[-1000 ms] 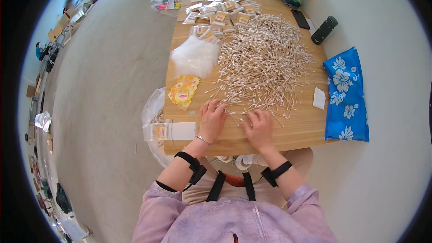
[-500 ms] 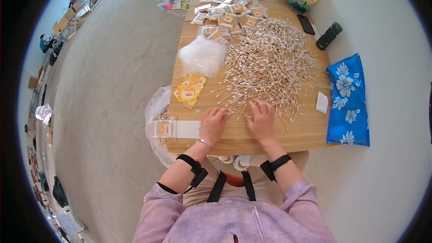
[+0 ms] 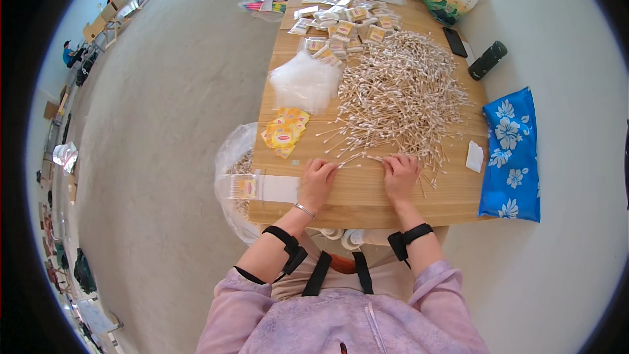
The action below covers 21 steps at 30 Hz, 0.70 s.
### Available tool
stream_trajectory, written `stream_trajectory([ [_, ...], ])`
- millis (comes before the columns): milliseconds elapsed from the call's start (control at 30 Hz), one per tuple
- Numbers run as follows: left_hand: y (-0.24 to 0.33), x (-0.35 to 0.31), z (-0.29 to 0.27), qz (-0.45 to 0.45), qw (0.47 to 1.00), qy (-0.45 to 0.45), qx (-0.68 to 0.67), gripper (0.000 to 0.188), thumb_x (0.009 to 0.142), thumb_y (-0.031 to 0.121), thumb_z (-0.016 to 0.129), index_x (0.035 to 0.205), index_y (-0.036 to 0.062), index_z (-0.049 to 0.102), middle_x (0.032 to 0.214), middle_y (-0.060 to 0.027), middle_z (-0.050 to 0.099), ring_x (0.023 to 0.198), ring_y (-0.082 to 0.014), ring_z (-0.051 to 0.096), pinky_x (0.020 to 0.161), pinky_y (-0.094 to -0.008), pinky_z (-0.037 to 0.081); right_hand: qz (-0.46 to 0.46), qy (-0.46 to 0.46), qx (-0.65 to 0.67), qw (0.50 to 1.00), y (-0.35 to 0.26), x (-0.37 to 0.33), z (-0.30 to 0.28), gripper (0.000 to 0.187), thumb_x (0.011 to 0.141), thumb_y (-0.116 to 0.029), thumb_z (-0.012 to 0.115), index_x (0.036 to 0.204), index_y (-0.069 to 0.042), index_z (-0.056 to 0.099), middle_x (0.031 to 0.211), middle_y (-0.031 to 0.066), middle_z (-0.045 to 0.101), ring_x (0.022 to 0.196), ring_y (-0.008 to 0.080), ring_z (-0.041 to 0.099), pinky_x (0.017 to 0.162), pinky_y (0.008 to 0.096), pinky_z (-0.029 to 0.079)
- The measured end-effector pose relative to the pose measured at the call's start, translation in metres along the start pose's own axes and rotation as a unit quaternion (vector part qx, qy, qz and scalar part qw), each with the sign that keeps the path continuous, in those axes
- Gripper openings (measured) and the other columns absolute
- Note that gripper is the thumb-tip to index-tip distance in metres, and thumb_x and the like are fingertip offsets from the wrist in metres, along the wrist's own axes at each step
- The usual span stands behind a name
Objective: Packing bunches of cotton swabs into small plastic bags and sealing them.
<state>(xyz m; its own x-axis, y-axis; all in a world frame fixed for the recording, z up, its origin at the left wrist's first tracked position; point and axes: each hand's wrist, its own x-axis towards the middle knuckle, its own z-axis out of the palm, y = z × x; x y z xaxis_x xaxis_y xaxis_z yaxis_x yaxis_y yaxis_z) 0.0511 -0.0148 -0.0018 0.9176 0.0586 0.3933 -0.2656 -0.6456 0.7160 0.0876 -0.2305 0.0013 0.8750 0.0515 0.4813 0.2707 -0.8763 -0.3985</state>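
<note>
A big heap of wooden-stick cotton swabs (image 3: pixel 406 88) covers the middle of the wooden table (image 3: pixel 354 206). At its near edge my left hand (image 3: pixel 317 182) pinches, thumb and fingers together, a cotton swab whose tip points right. My right hand (image 3: pixel 401 176) is closed in a pinch on a cotton swab pointing left, next to the heap's loose front swabs. The two hands are apart with bare wood between them. Left of my left hand lies a clear packet (image 3: pixel 244 187) of swabs with a yellow label, joined to a white flap (image 3: pixel 280 189).
Yellow printed cards (image 3: pixel 286 130) and clear plastic bags (image 3: pixel 304 84) lie left of the heap, filled swab packs (image 3: pixel 344 29) behind. A blue floral pouch (image 3: pixel 511 157), white paper (image 3: pixel 474 156), dark bottle (image 3: pixel 488 60) and phone (image 3: pixel 454 42) line the right. A plastic sack (image 3: pixel 232 151) hangs at the left edge.
My right hand has moved right, away from my left hand, and now pinches a swab. My left hand stays near the same place on the table. The whole view has shifted slightly.
</note>
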Motion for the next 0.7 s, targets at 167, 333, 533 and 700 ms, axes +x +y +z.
stream_trajectory([
  [167,0.006,-0.008,-0.009,0.046,0.996,-0.068,0.015,0.01,0.078,0.007,0.066,0.088,0.0074,0.067,0.086,-0.0092,0.06,0.085,-0.0282,0.055,0.077,-0.0379,0.047,0.037,0.0,-0.033,0.999,-0.013,0.011,0.005,0.007,0.075,-0.02,0.069,0.082,-0.018,0.069,0.09,-0.0032,0.06,0.099,0.021,0.05,0.089,0.0389,0.034],
  [333,0.017,-0.009,-0.001,0.037,0.998,-0.047,-0.006,0.012,0.077,0.002,0.063,0.087,0.0076,0.065,0.085,-0.008,0.059,0.087,-0.0288,0.055,0.079,-0.0382,0.046,0.019,-0.051,-0.008,0.999,-0.033,0.009,0.012,0.006,0.076,-0.02,0.068,0.081,-0.019,0.07,0.087,-0.0034,0.059,0.097,0.0203,0.048,0.091,0.0396,0.031],
  [533,0.009,-0.011,0.002,0.065,0.995,-0.077,0.008,0.016,0.077,0.002,0.061,0.092,0.0072,0.064,0.087,-0.0079,0.058,0.088,-0.0288,0.054,0.081,-0.0383,0.045,0.039,-0.048,-0.006,0.998,-0.037,0.014,0.012,0.005,0.075,-0.019,0.068,0.08,-0.02,0.07,0.086,-0.004,0.058,0.096,0.0198,0.048,0.09,0.0395,0.031],
  [700,0.009,-0.018,0.0,0.079,0.993,-0.086,-0.002,0.019,0.076,0.003,0.064,0.094,0.0077,0.064,0.093,-0.0102,0.057,0.091,-0.0298,0.054,0.083,-0.0379,0.044,-0.04,-0.129,0.025,0.991,-0.058,0.009,0.011,0.008,0.075,-0.02,0.068,0.082,-0.021,0.07,0.088,-0.0031,0.058,0.095,0.0199,0.049,0.09,0.0405,0.031],
])
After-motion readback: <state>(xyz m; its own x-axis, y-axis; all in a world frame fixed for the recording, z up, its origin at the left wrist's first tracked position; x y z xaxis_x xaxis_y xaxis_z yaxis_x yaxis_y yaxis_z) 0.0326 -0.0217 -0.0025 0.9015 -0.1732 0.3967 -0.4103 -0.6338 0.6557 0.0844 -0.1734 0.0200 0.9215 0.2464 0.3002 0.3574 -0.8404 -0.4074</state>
